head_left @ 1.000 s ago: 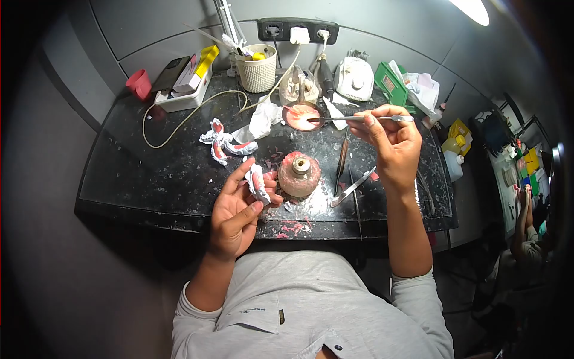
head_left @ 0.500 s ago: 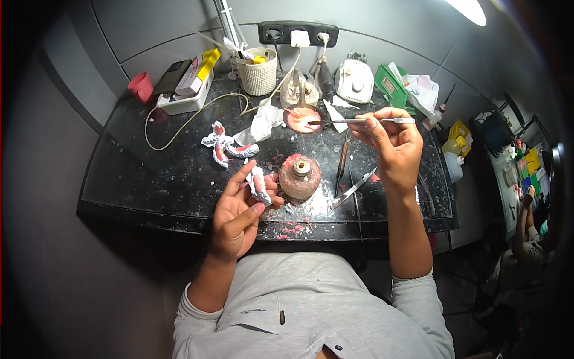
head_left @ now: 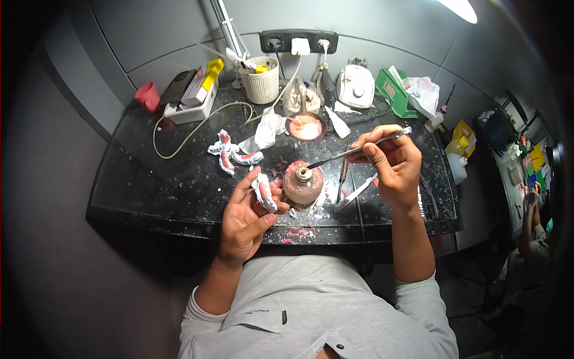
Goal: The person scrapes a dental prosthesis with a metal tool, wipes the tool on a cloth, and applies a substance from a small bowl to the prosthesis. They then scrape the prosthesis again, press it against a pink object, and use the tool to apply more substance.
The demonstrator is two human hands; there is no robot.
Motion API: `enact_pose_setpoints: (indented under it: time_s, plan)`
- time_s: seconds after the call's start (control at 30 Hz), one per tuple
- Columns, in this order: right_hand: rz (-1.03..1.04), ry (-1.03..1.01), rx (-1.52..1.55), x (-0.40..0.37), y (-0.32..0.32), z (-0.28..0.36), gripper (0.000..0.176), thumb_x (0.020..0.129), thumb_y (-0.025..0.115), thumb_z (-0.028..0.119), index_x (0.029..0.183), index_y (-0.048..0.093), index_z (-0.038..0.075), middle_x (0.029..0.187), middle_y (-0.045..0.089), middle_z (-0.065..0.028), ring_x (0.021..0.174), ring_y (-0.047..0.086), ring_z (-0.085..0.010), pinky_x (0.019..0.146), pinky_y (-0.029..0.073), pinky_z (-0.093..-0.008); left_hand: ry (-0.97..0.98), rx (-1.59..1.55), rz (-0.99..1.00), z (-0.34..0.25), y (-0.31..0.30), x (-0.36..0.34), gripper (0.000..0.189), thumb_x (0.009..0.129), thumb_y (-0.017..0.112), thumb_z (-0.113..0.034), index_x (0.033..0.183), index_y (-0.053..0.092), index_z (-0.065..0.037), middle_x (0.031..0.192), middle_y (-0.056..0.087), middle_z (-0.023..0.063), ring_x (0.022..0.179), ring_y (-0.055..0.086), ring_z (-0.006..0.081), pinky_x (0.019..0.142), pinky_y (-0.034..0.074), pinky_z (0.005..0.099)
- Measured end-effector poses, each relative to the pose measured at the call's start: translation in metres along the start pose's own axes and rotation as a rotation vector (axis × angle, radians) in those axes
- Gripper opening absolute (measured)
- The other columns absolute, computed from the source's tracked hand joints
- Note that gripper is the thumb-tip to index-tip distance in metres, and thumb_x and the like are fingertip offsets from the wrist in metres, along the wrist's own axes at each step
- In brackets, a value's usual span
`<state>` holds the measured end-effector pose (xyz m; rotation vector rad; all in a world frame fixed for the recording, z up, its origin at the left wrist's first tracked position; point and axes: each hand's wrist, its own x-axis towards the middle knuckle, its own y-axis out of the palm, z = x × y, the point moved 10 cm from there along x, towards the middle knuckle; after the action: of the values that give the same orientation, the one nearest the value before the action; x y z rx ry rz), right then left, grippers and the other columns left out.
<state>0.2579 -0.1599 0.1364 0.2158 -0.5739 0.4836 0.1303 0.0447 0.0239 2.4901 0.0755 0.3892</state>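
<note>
My left hand (head_left: 248,221) holds a white dental cast (head_left: 263,192) with pink wax between its thumb and fingers, left of a round glass burner (head_left: 303,184). My right hand (head_left: 391,161) grips a thin metal wax tool (head_left: 341,157). The tool's tip is at the burner's top; no flame can be made out. Behind the burner lies a round dish of pink wax (head_left: 305,127). More white casts with pink wax (head_left: 230,154) rest on the black table to the left.
A white-handled knife (head_left: 355,194) lies right of the burner. At the back stand a woven basket (head_left: 261,84), a white tray (head_left: 190,111), a pink cup (head_left: 147,96), a white device (head_left: 356,87) and a green box (head_left: 392,93). Another person's arms (head_left: 530,216) show at far right.
My right hand has tilted the tool and moved its tip from the wax dish down to the burner's top. The cast stays in my left hand. The view has shifted slightly.
</note>
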Motion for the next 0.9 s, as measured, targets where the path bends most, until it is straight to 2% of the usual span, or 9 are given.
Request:
enact_pose_setpoints:
  time_s: [0.2, 0.3, 0.5, 0.57, 0.7, 0.77, 0.9]
  plan:
    - [0.002, -0.008, -0.029, -0.001, -0.001, 0.000, 0.007, 0.097, 0.059, -0.002, 0.103, 0.056, -0.005, 0.093, 0.070, -0.0143, 0.087, 0.072, -0.0197, 0.080, 0.062, -0.0326, 0.026, -0.018, 0.007, -0.002, 0.002, 0.002, 0.087, 0.081, 0.068, 0.012, 0.155, 0.023, -0.001, 0.129, 0.055, 0.0206, 0.110, 0.063, 0.0238, 0.102, 0.051, 0.0420]
    - [0.009, -0.012, -0.027, -0.002, 0.000, 0.004, 0.007, 0.097, 0.059, -0.003, 0.103, 0.057, -0.005, 0.092, 0.070, -0.0140, 0.087, 0.072, -0.0191, 0.080, 0.061, -0.0317, 0.026, 0.018, -0.053, -0.003, 0.003, 0.001, 0.089, 0.077, 0.070, 0.012, 0.153, 0.025, 0.001, 0.121, 0.058, 0.0192, 0.102, 0.066, 0.0233, 0.097, 0.053, 0.0393]
    - [0.015, -0.042, -0.051, -0.004, 0.000, 0.005, 0.007, 0.096, 0.060, -0.003, 0.103, 0.057, -0.005, 0.092, 0.071, -0.0129, 0.086, 0.072, -0.0177, 0.078, 0.061, -0.0300, 0.041, -0.003, -0.020, -0.003, 0.004, -0.001, 0.089, 0.074, 0.072, 0.015, 0.150, 0.029, -0.002, 0.116, 0.060, 0.0154, 0.102, 0.067, 0.0224, 0.096, 0.054, 0.0380]
    - [0.016, -0.031, -0.065, -0.004, -0.001, 0.005, 0.007, 0.096, 0.061, -0.002, 0.102, 0.058, -0.004, 0.091, 0.071, -0.0117, 0.083, 0.072, -0.0167, 0.073, 0.061, -0.0278, 0.023, 0.002, -0.036, -0.001, 0.001, -0.001, 0.086, 0.074, 0.072, 0.015, 0.148, 0.032, -0.002, 0.113, 0.060, 0.0136, 0.099, 0.067, 0.0217, 0.095, 0.055, 0.0390]
    - [0.010, -0.015, -0.093, -0.005, -0.002, 0.005, 0.007, 0.096, 0.062, -0.002, 0.102, 0.059, -0.002, 0.090, 0.072, -0.0101, 0.080, 0.072, -0.0145, 0.063, 0.059, -0.0249, 0.042, -0.008, 0.007, -0.003, 0.003, 0.001, 0.081, 0.077, 0.068, 0.017, 0.147, 0.031, -0.002, 0.117, 0.060, 0.0167, 0.100, 0.067, 0.0239, 0.095, 0.055, 0.0404]
    - [0.001, -0.024, -0.096, -0.005, -0.004, 0.007, 0.007, 0.096, 0.062, -0.002, 0.102, 0.059, -0.002, 0.090, 0.072, -0.0096, 0.077, 0.071, -0.0125, 0.062, 0.057, -0.0239, 0.023, 0.001, -0.040, -0.003, 0.003, 0.000, 0.080, 0.078, 0.072, 0.011, 0.146, 0.032, 0.001, 0.110, 0.060, 0.0144, 0.097, 0.068, 0.0229, 0.093, 0.056, 0.0400]
    - [0.003, -0.058, -0.125, -0.007, -0.005, 0.010, 0.007, 0.095, 0.062, -0.002, 0.101, 0.060, -0.001, 0.089, 0.072, -0.0092, 0.074, 0.069, -0.0103, 0.062, 0.056, -0.0229, 0.057, 0.024, -0.054, -0.003, 0.000, 0.000, 0.075, 0.081, 0.072, 0.006, 0.145, 0.032, 0.003, 0.108, 0.062, 0.0180, 0.096, 0.070, 0.0267, 0.092, 0.057, 0.0417]
